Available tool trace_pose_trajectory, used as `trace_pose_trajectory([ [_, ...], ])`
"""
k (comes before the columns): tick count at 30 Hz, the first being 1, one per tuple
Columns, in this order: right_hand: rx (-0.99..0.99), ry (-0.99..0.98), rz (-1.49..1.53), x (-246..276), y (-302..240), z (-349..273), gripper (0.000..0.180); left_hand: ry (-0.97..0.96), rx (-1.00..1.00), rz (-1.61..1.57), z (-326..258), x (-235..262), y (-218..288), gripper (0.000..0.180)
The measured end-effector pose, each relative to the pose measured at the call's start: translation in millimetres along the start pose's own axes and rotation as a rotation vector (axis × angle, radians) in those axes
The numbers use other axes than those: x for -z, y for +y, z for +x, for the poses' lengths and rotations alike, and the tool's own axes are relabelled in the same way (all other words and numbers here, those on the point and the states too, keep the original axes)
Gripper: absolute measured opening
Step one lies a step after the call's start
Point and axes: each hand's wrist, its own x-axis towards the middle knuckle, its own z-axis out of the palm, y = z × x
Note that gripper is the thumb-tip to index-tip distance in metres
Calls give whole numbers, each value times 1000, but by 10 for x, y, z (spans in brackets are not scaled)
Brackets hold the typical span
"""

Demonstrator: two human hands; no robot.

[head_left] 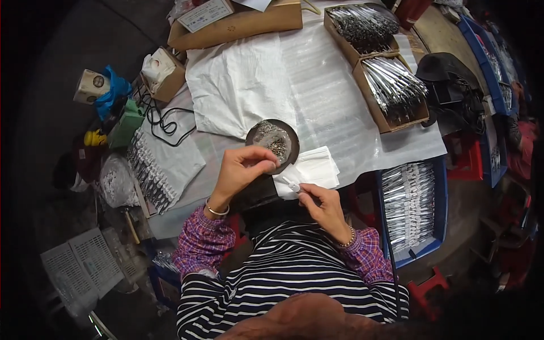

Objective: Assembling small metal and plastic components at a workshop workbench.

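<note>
Right hand (322,203) pinches a small white packet (291,183) over the table (334,113) — left hand (245,166), fingertips pinched, sits just beside the round dark dish (273,140) of metal bits.

Striped black-white top, purple plaid cuffs. Left hand (241,170): silver bangle at wrist. Right hand (323,207): beaded bracelet.

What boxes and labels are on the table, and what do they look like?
Brown box: far right, open, full of dark metal pieces.
Second brown box: just nearer, full of shiny silver pieces.
Blue bin: right of the table, holds clear packets.
Long cardboard box: far edge.
White label: rectangular, lying on it.
</note>
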Motion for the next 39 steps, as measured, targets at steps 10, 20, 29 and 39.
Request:
trace_pose_trajectory([
  [10, -13, -28, -10, -29, -81, -2, 22, -36, -287, 368, -319, -252, -52, 13],
  [20, 37, -40, -61, -40, -128, -35, 25, 21, -453, 564, -341, -339, -13, 16],
  [29, 218, 2, -238, -35, -153, -60, 23, 29, -373, 516, -359, -356, -37, 16],
  [39, 294, -40, -308, -23, -183, -68, 22, -173, 99, -3, -369, -242, -154, 27],
])
